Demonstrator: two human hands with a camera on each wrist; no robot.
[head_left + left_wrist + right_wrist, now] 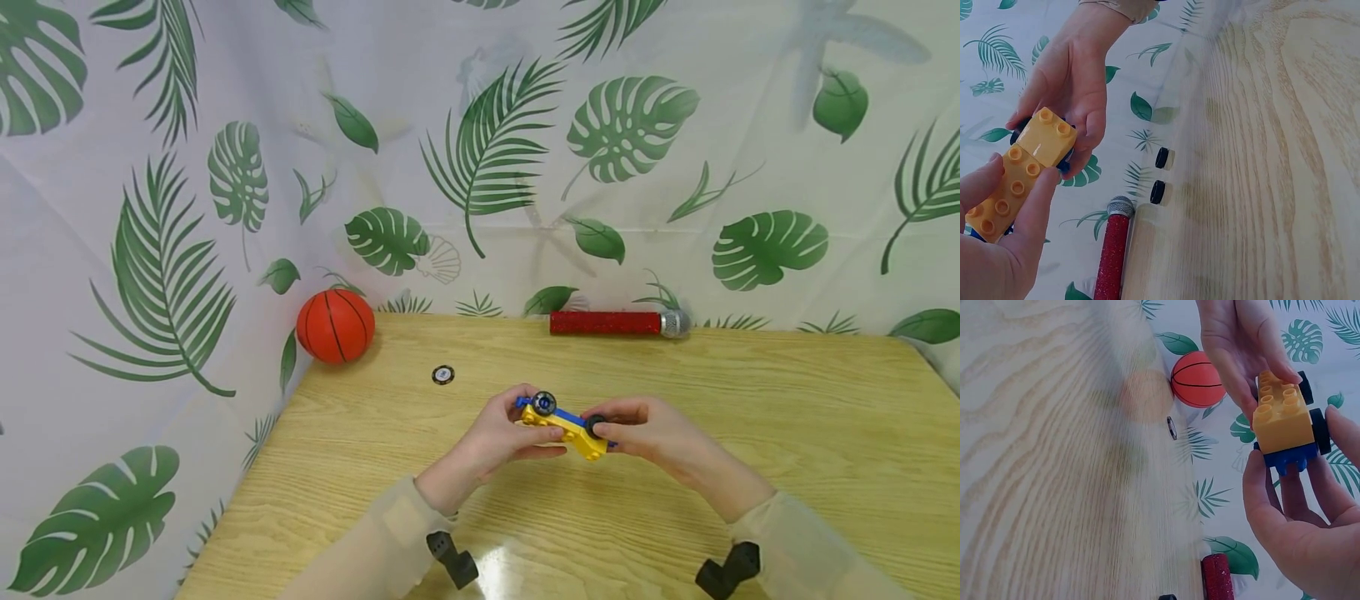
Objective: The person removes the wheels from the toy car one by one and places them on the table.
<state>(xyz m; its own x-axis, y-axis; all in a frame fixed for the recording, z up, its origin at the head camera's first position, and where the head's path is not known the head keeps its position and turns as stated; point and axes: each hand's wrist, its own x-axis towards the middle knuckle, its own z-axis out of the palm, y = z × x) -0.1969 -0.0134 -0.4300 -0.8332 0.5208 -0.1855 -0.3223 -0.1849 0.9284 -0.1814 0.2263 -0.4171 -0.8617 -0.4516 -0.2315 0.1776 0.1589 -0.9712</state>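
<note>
Both hands hold a toy car (579, 437) up in front of me over the table. It has a yellow studded brick body (1020, 178), a blue base (1291, 455) and black wheels (543, 403). My left hand (504, 433) grips one end, its thumb lying along the yellow side. At the other end my right hand (651, 429) pinches the car near a wheel, with thumb and fingers on either side. The car is tilted, its wheels toward the far side in the head view. Fingers cover parts of both ends.
A red ball with black lines (335, 327) sits at the table's back left corner. Near it lies a small round black-rimmed disc (443, 375). A red glittery microphone (606, 322) lies along the back edge. Two small black discs (1157, 192) show in the left wrist view.
</note>
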